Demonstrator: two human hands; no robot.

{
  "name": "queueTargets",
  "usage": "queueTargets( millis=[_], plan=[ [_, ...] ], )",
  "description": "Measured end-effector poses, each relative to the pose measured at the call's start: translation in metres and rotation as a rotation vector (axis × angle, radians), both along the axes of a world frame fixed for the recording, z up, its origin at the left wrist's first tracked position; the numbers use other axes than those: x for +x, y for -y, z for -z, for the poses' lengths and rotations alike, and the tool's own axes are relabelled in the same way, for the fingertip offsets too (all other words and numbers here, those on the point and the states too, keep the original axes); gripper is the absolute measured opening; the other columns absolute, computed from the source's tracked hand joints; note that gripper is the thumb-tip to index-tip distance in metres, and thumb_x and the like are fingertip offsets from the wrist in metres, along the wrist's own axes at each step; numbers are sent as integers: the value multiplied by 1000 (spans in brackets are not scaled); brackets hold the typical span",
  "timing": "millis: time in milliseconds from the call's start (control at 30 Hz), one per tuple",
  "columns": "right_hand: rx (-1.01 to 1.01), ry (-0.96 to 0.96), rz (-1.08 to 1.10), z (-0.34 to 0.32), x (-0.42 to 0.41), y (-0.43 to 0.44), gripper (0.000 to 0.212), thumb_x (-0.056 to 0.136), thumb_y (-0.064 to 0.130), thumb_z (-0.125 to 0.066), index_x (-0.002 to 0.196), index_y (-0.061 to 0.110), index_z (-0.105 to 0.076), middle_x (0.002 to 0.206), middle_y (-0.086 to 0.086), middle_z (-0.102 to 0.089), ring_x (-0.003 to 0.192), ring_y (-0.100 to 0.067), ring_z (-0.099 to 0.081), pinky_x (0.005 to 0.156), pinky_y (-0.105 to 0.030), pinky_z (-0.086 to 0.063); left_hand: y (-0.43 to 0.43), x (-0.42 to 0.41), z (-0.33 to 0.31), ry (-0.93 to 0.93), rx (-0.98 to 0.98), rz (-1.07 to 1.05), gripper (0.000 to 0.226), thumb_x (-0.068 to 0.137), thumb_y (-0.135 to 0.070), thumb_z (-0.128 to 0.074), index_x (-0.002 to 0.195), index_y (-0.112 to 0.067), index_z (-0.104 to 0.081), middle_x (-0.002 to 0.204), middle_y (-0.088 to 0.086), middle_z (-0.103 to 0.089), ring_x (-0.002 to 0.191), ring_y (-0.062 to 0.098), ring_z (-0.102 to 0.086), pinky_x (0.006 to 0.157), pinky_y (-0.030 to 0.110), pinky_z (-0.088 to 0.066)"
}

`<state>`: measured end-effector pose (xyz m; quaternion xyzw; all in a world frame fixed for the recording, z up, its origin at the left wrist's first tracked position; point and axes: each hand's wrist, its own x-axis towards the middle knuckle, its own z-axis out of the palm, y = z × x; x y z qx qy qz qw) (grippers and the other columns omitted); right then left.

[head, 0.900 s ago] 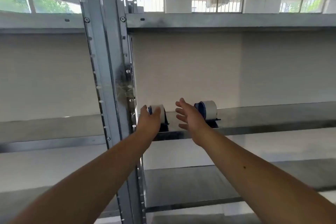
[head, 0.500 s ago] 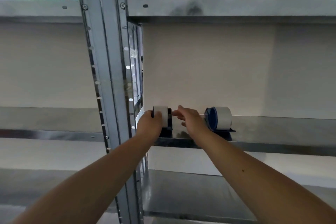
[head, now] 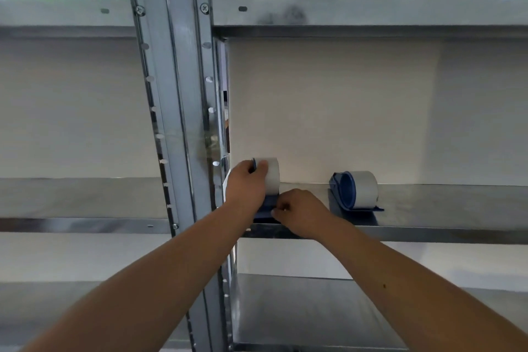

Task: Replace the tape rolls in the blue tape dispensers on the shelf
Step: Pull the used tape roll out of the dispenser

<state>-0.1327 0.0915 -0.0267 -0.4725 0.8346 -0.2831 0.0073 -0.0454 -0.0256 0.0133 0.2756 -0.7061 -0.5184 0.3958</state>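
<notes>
Two blue tape dispensers stand on the middle metal shelf (head: 428,203). The left dispenser (head: 268,204) carries a white tape roll (head: 272,176), which my left hand (head: 247,184) grips from the left side. My right hand (head: 300,213) is closed on the dispenser's blue base at the shelf's front edge; its fingertips hide what they pinch. The right dispenser (head: 347,191), with its own white roll (head: 367,188), stands untouched further right.
A grey steel upright (head: 171,123) with bolt holes rises just left of my left hand. Another shelf (head: 371,11) runs above and a lower shelf (head: 314,311) below. A white panel backs the shelving.
My right hand has dropped from the top of the left dispenser down to its base. The left hand has stayed on the roll. The camera has come closer.
</notes>
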Motion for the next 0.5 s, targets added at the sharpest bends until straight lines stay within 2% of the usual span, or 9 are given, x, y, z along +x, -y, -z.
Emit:
queueTargets(
  millis=[67,167,233,300,333,400,467,500],
  plan=[
    [36,-60,8,-1,4,0,36,94,36,-62,60,33,-51,68,8,-57,66,-10,-55,62,-28,-41,4,-6,-15,-24,33,25,44,101,-44,-53,81,-6,-58,71,5,-48,65,18,-47,60,32,-39],
    [85,-90,48,-1,8,1,34,93,38,-60,61,35,-49,67,11,-56,65,-8,-55,60,-27,-39,14,-19,-41,-43,155,60,44,101,-43,-52,72,-10,-50,71,7,-43,65,18,-44,63,30,-35],
    [61,2,97,-3,9,4,36,91,42,-63,59,30,-52,64,8,-57,61,-9,-55,60,-27,-41,21,-27,-52,58,150,52,50,101,-43,-51,63,-11,-44,65,3,-42,59,17,-42,55,28,-31],
    [-56,125,150,-9,11,7,46,88,47,-67,56,16,-55,57,2,-56,54,-10,-52,56,-28,-40,26,-32,-55,124,133,63,49,100,-44,-53,64,-12,-48,65,3,-46,59,17,-46,52,29,-31],
    [-148,184,176,-14,11,9,46,87,49,-68,61,12,-61,58,1,-59,55,-10,-54,55,-27,-40,27,-34,-53,140,131,71,48,99,-45,-54,65,-12,-50,67,3,-49,61,18,-48,54,29,-33],
    [-371,349,213,-29,9,11,38,85,51,-72,89,14,-74,81,4,-72,74,-11,-66,63,-26,-46,30,-35,-49,170,109,79,48,99,-46,-55,67,-11,-54,69,5,-54,65,22,-53,58,30,-38],
    [-533,527,186,-44,7,11,39,86,50,-74,113,22,-73,103,5,-74,89,-11,-68,73,-25,-48,31,-35,-44,179,86,88,47,99,-48,-54,69,-12,-58,72,6,-57,66,22,-55,58,30,-40],
    [-568,575,158,-49,6,11,35,88,47,-74,114,24,-73,104,6,-74,88,-8,-67,73,-22,-48,31,-35,-43,166,80,97,47,99,-50,-54,71,-13,-60,73,6,-59,66,21,-56,57,30,-40]
  ],
)
